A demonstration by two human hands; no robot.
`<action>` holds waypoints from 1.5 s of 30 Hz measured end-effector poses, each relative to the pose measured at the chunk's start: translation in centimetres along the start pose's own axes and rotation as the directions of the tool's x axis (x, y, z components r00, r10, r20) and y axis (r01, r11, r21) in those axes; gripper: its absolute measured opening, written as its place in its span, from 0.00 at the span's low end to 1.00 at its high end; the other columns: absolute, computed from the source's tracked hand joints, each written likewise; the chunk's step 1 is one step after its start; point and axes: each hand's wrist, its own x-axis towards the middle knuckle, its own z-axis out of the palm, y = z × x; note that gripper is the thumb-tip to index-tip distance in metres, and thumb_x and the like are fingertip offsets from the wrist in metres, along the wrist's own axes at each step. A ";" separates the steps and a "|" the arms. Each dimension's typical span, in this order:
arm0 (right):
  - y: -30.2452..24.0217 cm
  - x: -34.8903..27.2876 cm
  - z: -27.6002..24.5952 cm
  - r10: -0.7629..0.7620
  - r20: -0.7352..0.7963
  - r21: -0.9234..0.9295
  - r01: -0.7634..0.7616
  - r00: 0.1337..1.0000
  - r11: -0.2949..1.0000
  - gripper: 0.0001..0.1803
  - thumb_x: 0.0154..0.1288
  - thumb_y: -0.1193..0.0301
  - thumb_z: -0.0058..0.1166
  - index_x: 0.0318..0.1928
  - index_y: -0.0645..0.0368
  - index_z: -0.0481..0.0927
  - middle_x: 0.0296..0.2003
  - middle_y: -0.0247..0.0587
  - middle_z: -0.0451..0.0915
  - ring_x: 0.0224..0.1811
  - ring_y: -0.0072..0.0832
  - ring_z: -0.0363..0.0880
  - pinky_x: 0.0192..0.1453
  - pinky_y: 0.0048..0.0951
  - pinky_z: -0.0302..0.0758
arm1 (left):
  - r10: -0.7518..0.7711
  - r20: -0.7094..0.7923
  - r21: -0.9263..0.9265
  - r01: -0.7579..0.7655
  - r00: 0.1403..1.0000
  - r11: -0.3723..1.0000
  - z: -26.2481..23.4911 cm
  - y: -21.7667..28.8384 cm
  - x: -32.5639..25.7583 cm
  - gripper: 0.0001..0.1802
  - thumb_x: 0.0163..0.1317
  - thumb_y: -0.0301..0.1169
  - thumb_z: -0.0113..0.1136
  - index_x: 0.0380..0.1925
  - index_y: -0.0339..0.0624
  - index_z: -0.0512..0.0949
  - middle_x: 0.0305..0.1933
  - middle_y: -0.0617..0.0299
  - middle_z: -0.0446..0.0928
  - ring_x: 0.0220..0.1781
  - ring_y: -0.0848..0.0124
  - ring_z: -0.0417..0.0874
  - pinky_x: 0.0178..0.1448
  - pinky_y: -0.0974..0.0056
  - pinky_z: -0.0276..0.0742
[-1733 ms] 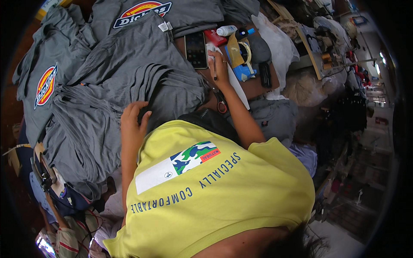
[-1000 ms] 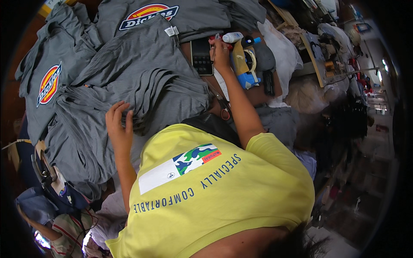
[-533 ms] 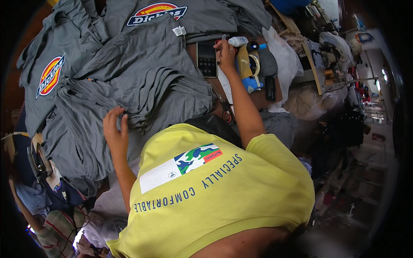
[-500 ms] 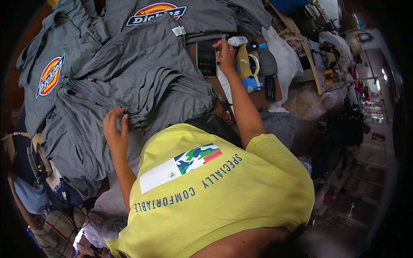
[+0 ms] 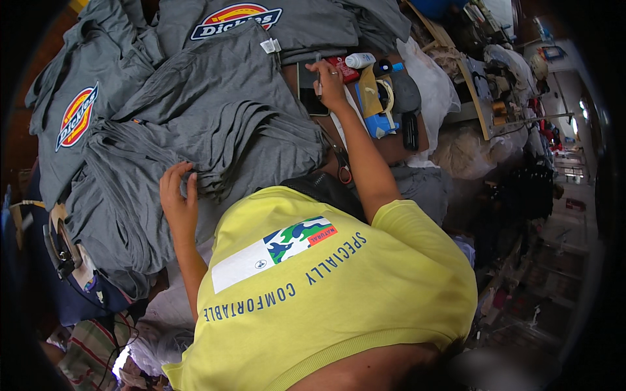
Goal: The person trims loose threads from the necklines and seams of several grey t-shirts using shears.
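Observation:
My right hand point(image 5: 328, 85) is closed round a slim pen point(image 5: 319, 88), its dark end pointing down. It hovers over a black phone point(image 5: 312, 101) lying at the right edge of a heap of grey T-shirts point(image 5: 235, 85), covering part of the screen. My left hand point(image 5: 178, 195) rests at the near side of the heap, beside the layered folds. Its thumb stands apart from the loosely curved fingers, and nothing is in it. Between the cloth and my right forearm lie scissors point(image 5: 343, 171) with red-edged handles.
Right of my right hand are a red packet point(image 5: 343, 67), a white bottle point(image 5: 360, 60), tape rolls point(image 5: 385, 98), a blue packet point(image 5: 380, 126) and a black case point(image 5: 410, 132). A white plastic bag point(image 5: 437, 88) hangs beyond them. Grey shirts with printed badges cover the far left.
My right hand has moved left with the pen, from the phone's right edge to over its screen, uncovering the red packet. My left hand has barely moved.

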 end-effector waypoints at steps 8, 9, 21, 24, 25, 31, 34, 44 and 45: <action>0.3 -4.8 -2.6 0.050 -0.020 0.147 -0.046 0.999 0.988 0.16 0.46 0.81 0.43 0.40 0.57 0.70 0.41 0.38 0.78 0.45 0.39 0.70 0.54 0.41 0.60 | -0.032 -0.039 0.024 0.033 0.999 0.999 -0.1 -0.8 -0.6 0.08 0.58 0.25 0.57 0.38 0.37 0.77 0.44 0.55 0.76 0.49 0.59 0.76 0.54 0.62 0.68; 0.1 -5.3 -2.6 0.074 -0.028 0.165 -0.068 0.997 0.984 0.14 0.46 0.79 0.44 0.37 0.58 0.71 0.40 0.38 0.79 0.44 0.39 0.70 0.53 0.41 0.60 | -0.039 -0.033 0.025 0.040 0.999 0.999 -0.1 -0.9 -0.6 0.08 0.58 0.26 0.57 0.38 0.36 0.77 0.45 0.54 0.77 0.50 0.59 0.76 0.54 0.62 0.68; 0.2 -7.2 -1.7 0.131 -0.190 0.173 -0.098 0.973 0.980 0.18 0.44 0.83 0.47 0.40 0.56 0.66 0.46 0.38 0.79 0.47 0.39 0.68 0.54 0.39 0.60 | -0.003 -0.012 0.057 0.003 1.000 0.998 -0.1 -0.6 -0.1 0.08 0.58 0.26 0.57 0.38 0.36 0.76 0.44 0.55 0.77 0.49 0.59 0.76 0.54 0.63 0.68; -0.7 -6.7 -1.8 0.066 -0.149 0.058 -0.058 0.987 0.997 0.18 0.46 0.82 0.47 0.40 0.56 0.66 0.48 0.37 0.79 0.49 0.39 0.67 0.55 0.40 0.60 | -0.003 -0.004 0.044 0.004 1.000 0.999 -0.1 -0.6 -0.2 0.08 0.58 0.26 0.58 0.38 0.36 0.76 0.44 0.55 0.77 0.49 0.59 0.76 0.54 0.63 0.68; -1.5 -6.6 -2.2 0.112 -0.079 0.031 -0.110 0.991 0.993 0.18 0.47 0.80 0.48 0.42 0.56 0.66 0.48 0.36 0.78 0.50 0.39 0.66 0.56 0.40 0.59 | -0.006 -0.004 0.037 0.006 1.000 0.999 -0.1 -0.6 -0.3 0.08 0.58 0.26 0.58 0.38 0.36 0.76 0.44 0.55 0.77 0.49 0.59 0.76 0.53 0.63 0.68; -0.9 -7.5 -2.5 0.161 -0.195 0.118 -0.140 0.967 0.983 0.18 0.52 0.75 0.52 0.44 0.59 0.65 0.51 0.42 0.75 0.49 0.42 0.67 0.57 0.38 0.59 | 0.002 -0.010 0.039 -0.002 1.000 0.999 0.0 -0.8 -0.3 0.08 0.59 0.26 0.58 0.38 0.36 0.76 0.44 0.55 0.77 0.49 0.59 0.77 0.53 0.63 0.69; -2.9 -8.8 -2.5 0.251 -0.141 0.217 -0.218 0.958 0.952 0.25 0.53 0.65 0.60 0.46 0.61 0.65 0.53 0.46 0.74 0.49 0.44 0.68 0.58 0.37 0.59 | 0.013 -0.016 0.050 -0.012 1.000 0.999 0.0 -1.0 -0.4 0.08 0.59 0.26 0.58 0.38 0.36 0.76 0.44 0.55 0.77 0.49 0.59 0.77 0.53 0.63 0.69; -4.4 -10.2 -3.5 0.360 -0.077 -0.085 -0.366 0.930 0.927 0.33 0.46 0.60 0.68 0.49 0.58 0.64 0.46 0.39 0.74 0.53 0.41 0.67 0.60 0.47 0.54 | 0.028 0.014 0.069 -0.029 1.000 0.997 0.2 -0.7 -0.4 0.08 0.58 0.26 0.58 0.38 0.36 0.77 0.43 0.55 0.77 0.48 0.60 0.76 0.52 0.63 0.69; -4.3 -10.2 -3.1 0.361 -0.060 -0.044 -0.363 0.931 0.931 0.32 0.46 0.61 0.67 0.49 0.57 0.65 0.45 0.38 0.74 0.54 0.40 0.67 0.61 0.49 0.52 | 0.036 0.018 0.068 -0.037 0.999 0.997 0.2 -0.7 -0.4 0.08 0.58 0.26 0.58 0.38 0.36 0.76 0.43 0.55 0.77 0.48 0.60 0.76 0.52 0.63 0.69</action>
